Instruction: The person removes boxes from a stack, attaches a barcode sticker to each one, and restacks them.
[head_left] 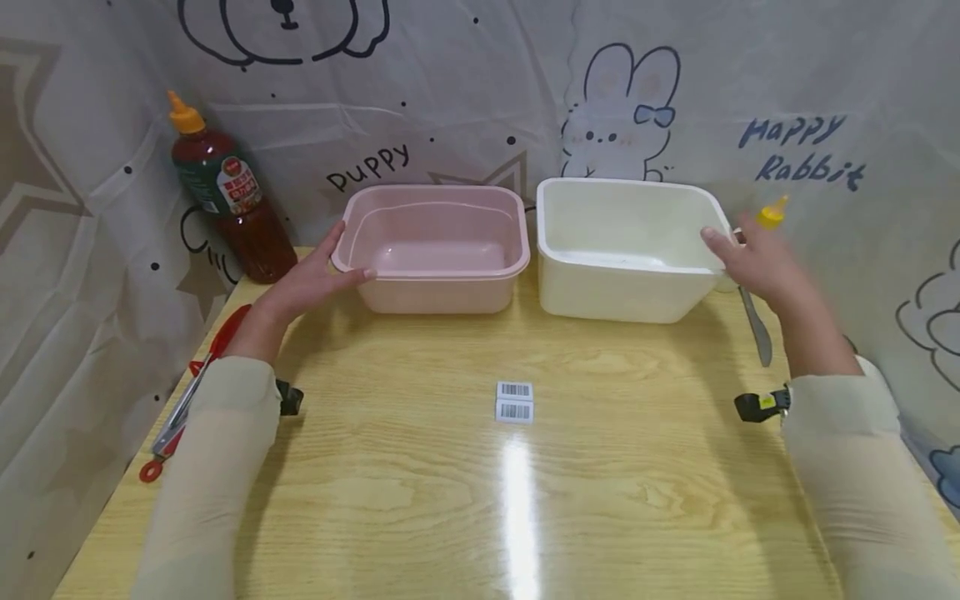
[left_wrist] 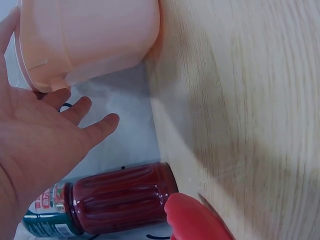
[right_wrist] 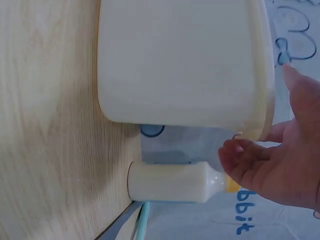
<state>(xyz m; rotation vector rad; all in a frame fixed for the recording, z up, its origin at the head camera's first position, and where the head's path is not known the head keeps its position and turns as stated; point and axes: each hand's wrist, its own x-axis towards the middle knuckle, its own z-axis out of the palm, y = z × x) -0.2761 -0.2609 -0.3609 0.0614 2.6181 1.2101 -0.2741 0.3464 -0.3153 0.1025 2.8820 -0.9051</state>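
Observation:
A pink plastic bin (head_left: 435, 294) and a taller white plastic bin (head_left: 618, 292) stand side by side at the back of the table. My left hand (head_left: 311, 279) touches the pink bin's left corner, thumb near the front rim. In the left wrist view its fingers (left_wrist: 102, 129) are spread and fairly straight beside the bin. At the right end of the white bin, my right hand (head_left: 761, 258) holds the rim. Its thumb lies over the edge, and the other fingers (right_wrist: 245, 157) curl below the lip in the right wrist view.
A red sauce bottle (head_left: 232, 208) stands at the back left, near red-tipped tongs (head_left: 180, 408). Behind my right hand is a white bottle (right_wrist: 167, 182) with a yellow cap, beside a grey knife-like utensil (head_left: 756, 329). Two barcode labels (head_left: 514, 402) lie mid-table.

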